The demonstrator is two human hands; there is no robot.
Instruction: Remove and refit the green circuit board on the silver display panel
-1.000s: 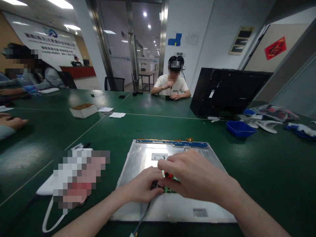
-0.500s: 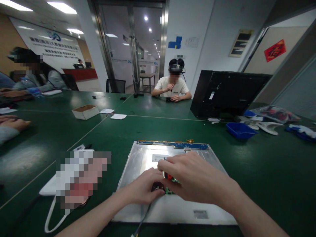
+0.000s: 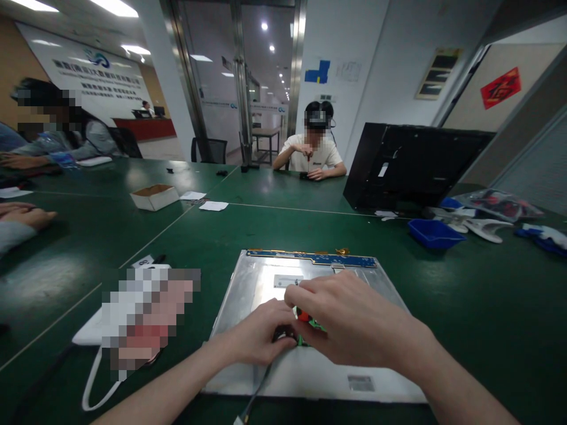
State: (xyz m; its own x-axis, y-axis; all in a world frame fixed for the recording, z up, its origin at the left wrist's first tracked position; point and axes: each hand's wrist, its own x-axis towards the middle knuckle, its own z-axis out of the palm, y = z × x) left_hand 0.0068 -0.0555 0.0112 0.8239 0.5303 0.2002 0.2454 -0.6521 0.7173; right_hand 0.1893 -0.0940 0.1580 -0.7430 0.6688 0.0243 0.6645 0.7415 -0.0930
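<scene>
A silver display panel [image 3: 241,295] lies flat in front of me, with a blue circuit strip [image 3: 349,261] along its far edge. My right hand [image 3: 345,316] is closed over the panel's middle, its fingers round a screwdriver [image 3: 303,315]; only part of the red and black handle shows, and the tip is hidden. Under it is a green circuit board [image 3: 317,324], mostly covered by my hands. At the board's left end my left hand [image 3: 261,332] is closed, thumb and fingers curled around it. A dark cable [image 3: 261,386] runs from there toward me.
Left of the panel lies a blurred-out white and pink item [image 3: 148,307] with a white strap. A blue tray [image 3: 434,234] and a black monitor [image 3: 411,168] stand at right. Beyond are a cardboard box [image 3: 154,198] and a seated person [image 3: 328,154]; other people sit at left.
Both hands keep nearly the same place and grip; the right hand has turned very slightly. The whole view has shifted a little. Across the table, the person's raised hand has moved slightly.
</scene>
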